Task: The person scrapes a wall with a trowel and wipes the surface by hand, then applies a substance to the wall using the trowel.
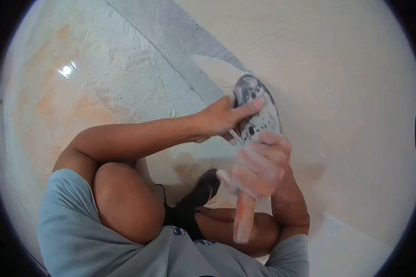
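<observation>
My left hand [222, 115] grips a dark slipper [268, 113] by its edge, thumb laid across the face turned to me. That face is long, rounded at the far end and smeared with white plaster-like material. My right hand [263, 166], dusted white and a little blurred, is closed around a tool with a reddish-brown wooden handle [243, 221]. The handle's butt sticks out below the fist, toward my body. The tool's working end is hidden behind the fist at the slipper's near end.
I squat with bent knees on a plaster-smeared floor [120, 83]; one foot in dark footwear [201, 189] shows below my hands. A grey strip [180, 37] with a seam runs diagonally beyond them. A smooth pale surface [346, 92] spreads to the right.
</observation>
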Demonstrator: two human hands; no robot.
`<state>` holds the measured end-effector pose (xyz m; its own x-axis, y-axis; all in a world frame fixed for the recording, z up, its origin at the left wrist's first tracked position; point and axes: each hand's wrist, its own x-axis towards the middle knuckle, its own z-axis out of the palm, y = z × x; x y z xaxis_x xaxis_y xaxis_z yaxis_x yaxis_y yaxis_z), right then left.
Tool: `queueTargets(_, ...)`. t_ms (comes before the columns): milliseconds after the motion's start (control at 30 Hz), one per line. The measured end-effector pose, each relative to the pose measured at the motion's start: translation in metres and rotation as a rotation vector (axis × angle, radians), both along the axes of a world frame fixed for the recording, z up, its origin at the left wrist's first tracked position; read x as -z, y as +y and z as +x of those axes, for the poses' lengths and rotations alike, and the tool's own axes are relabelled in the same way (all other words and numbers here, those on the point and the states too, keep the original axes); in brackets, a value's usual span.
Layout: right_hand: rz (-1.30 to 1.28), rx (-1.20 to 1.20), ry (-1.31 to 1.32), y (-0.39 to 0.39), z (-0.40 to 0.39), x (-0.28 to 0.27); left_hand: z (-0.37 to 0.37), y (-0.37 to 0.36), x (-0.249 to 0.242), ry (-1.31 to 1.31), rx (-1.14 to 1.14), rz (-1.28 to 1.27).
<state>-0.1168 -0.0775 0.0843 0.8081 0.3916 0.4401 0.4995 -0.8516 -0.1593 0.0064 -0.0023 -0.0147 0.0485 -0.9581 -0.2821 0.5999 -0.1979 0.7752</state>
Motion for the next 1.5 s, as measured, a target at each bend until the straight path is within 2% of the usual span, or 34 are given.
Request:
queueTargets(33, 0.012, 0.002, -0.066, -0.001, 0.0, 0.006, -0.004, 0.0, 0.002, 0.008, -0.014, 0.001)
queueTargets(133, -0.047, -0.002, -0.005, 0.0, -0.007, -0.013, -0.008, 0.002, -0.009, -0.023, -0.076, 0.033)
queueTargets(333, -0.049, -0.002, -0.021, -0.003, 0.001, 0.001, 0.001, -0.002, -0.002, -0.036, -0.033, 0.01)
queueTargets(467, -0.067, 0.031, 0.044, 0.006, -0.005, -0.019, -0.004, 0.003, -0.015, -0.038, -0.006, 0.017)
queueTargets(567, -0.086, 0.001, -0.007, 0.0, 0.001, -0.002, 0.0, 0.0, 0.001, -0.015, -0.007, -0.041)
queueTargets(600, -0.142, 0.013, 0.102, -0.001, -0.004, -0.013, -0.001, 0.0, -0.003, 0.003, -0.016, -0.036)
queueTargets(633, -0.139, 0.008, 0.1, 0.0, -0.005, -0.018, -0.004, 0.001, -0.006, 0.02, -0.027, -0.027)
queueTargets(733, 0.02, -0.004, -0.149, 0.001, 0.0, -0.007, -0.003, -0.002, -0.013, 0.004, 0.014, -0.047)
queueTargets(767, 0.02, -0.003, -0.14, -0.003, 0.0, -0.009, -0.001, -0.004, -0.006, 0.033, -0.015, -0.056)
queueTargets(833, -0.139, -0.013, 0.081, -0.006, 0.001, -0.016, -0.001, -0.004, -0.005, 0.03, -0.016, -0.043)
queueTargets(900, -0.068, 0.008, 0.087, 0.0, -0.003, -0.017, 0.001, -0.003, -0.007, 0.014, 0.0, -0.053)
queueTargets(1000, 0.002, 0.001, -0.065, 0.004, -0.003, -0.015, -0.003, -0.003, -0.013, -0.03, -0.006, -0.042)
queueTargets(1100, -0.079, -0.007, 0.026, -0.006, -0.005, -0.015, -0.002, -0.006, -0.004, -0.036, -0.033, -0.045)
queueTargets(1200, 0.006, 0.004, -0.017, -0.007, -0.009, -0.016, -0.004, -0.005, -0.012, -0.038, -0.008, -0.044)
queueTargets(1267, 0.03, -0.021, -0.026, -0.008, -0.008, -0.014, -0.006, -0.005, -0.007, -0.044, -0.07, 0.014)
queueTargets(1333, -0.059, -0.002, 0.03, -0.011, -0.005, -0.006, -0.002, -0.003, -0.002, -0.051, -0.068, 0.019)
queueTargets(1400, 0.006, -0.005, -0.016, -0.011, -0.007, -0.012, -0.005, -0.005, -0.005, -0.044, -0.089, 0.014)
queueTargets(1467, 0.044, -0.025, 0.043, -0.013, -0.015, -0.024, -0.008, -0.003, -0.014, -0.045, -0.1, 0.053)
queueTargets(1500, 0.058, -0.035, -0.046, -0.011, -0.007, -0.018, -0.004, -0.002, -0.013, -0.045, -0.104, 0.051)
